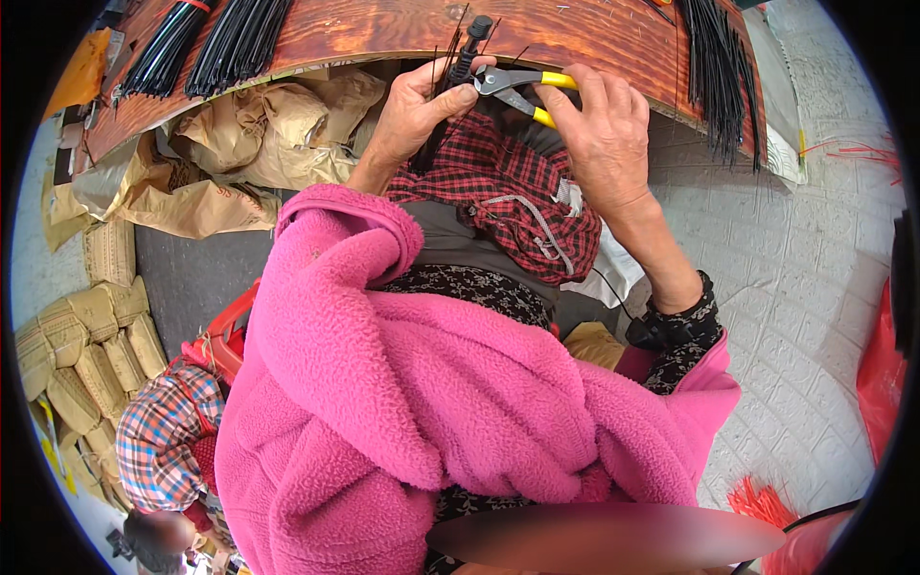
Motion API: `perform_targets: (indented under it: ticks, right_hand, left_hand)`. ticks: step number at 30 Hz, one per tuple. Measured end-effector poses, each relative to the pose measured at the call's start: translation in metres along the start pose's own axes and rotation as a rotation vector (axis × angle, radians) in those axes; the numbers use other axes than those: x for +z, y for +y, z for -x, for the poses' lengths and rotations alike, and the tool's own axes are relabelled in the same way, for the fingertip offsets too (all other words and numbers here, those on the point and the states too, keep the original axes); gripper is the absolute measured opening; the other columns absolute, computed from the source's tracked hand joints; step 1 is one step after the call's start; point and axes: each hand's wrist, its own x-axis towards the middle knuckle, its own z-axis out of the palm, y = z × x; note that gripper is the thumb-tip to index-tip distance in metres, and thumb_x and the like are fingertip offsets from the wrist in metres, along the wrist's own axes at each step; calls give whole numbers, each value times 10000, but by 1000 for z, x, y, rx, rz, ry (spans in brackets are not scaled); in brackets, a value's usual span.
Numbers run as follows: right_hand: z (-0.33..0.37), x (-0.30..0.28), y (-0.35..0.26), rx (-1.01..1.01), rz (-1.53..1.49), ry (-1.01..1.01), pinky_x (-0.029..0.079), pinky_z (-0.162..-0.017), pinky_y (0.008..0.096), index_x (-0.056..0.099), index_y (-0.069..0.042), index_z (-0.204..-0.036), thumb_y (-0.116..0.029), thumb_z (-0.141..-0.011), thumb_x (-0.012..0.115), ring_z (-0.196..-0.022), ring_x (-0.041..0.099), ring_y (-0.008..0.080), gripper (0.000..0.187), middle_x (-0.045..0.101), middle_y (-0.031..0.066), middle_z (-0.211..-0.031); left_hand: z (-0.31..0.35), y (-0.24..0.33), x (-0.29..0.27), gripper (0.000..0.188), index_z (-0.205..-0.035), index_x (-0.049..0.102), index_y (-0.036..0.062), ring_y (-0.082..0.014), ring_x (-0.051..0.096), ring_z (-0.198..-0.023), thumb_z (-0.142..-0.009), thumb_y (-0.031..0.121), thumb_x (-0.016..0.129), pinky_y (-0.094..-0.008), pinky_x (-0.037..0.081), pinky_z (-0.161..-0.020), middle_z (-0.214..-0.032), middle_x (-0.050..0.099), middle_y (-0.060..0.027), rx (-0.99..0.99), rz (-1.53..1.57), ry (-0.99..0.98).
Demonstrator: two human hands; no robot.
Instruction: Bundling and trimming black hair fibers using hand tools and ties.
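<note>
My left hand (419,107) pinches an upright black part (466,59) with a ribbed shaft and a knobbed top. Several thin black strands (443,56) stick out around it; its lower end is partly hidden by my fingers. In my right hand (606,134) are end-cutting pliers (522,88) with grey jaws and yellow handles, held from the right. The jaws touch or nearly touch the black part beside my left thumb; exact contact cannot be made out. Below both hands, a red and black checked cloth (498,177) lies over my lap.
Bundles of thin black strands (235,48) lie at the left of the wooden table (383,36), another bundle (717,77) at its right. Crumpled brown paper (264,134) hangs below the left edge. Stacked tan packages (96,369) and a person in a checked top (171,436) are at lower left.
</note>
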Motion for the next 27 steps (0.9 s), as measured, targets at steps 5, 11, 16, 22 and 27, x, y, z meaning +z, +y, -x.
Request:
perform_targets:
  ticks: [5,11,16,22,27]
  right_hand:
    - [-2,-4,11,-37,-76,-253,438,-843,346,645,-119,-971,-199,-837,643,-1040,551,216,156,585,26,-1119]
    - [0,5,14,615,-1297,-1008,470,-564,302,601,-55,-854,-323,-893,695,-595,583,152,286,626,41,-790]
    - [24,22,6,772,-1981,-1160,429,-443,286,592,-33,-879,-361,-901,698,-452,530,129,346,621,59,-679]
    - [11,8,-3,243,-769,-63,436,-431,242,581,-17,-948,-499,-944,580,-491,583,124,482,649,88,-697]
    - [11,-13,9,858,-1902,-929,473,-484,267,595,-16,-1025,-383,-892,685,-543,613,147,401,659,106,-752]
  left_hand:
    - [2,3,-1,418,-1301,566,-23,-52,445,-660,-941,176,644,-204,371,-611,-853,622,-6,-8,-12,-36]
    - [2,5,-1,385,-1259,594,-14,-48,459,-671,-935,187,647,-205,390,-622,-1055,694,-90,7,45,-135]
    - [-1,-1,-4,369,-1224,610,-9,-44,472,-678,-927,205,653,-203,404,-632,-1193,665,-146,-65,125,-137]
    - [-3,7,-5,361,-1206,617,0,-41,479,-683,-922,217,663,-202,406,-638,-1202,660,-144,-30,129,-49]
    - [-1,10,-6,358,-1207,615,8,-43,489,-699,-925,225,663,-202,406,-644,-1185,667,-135,-19,174,-113]
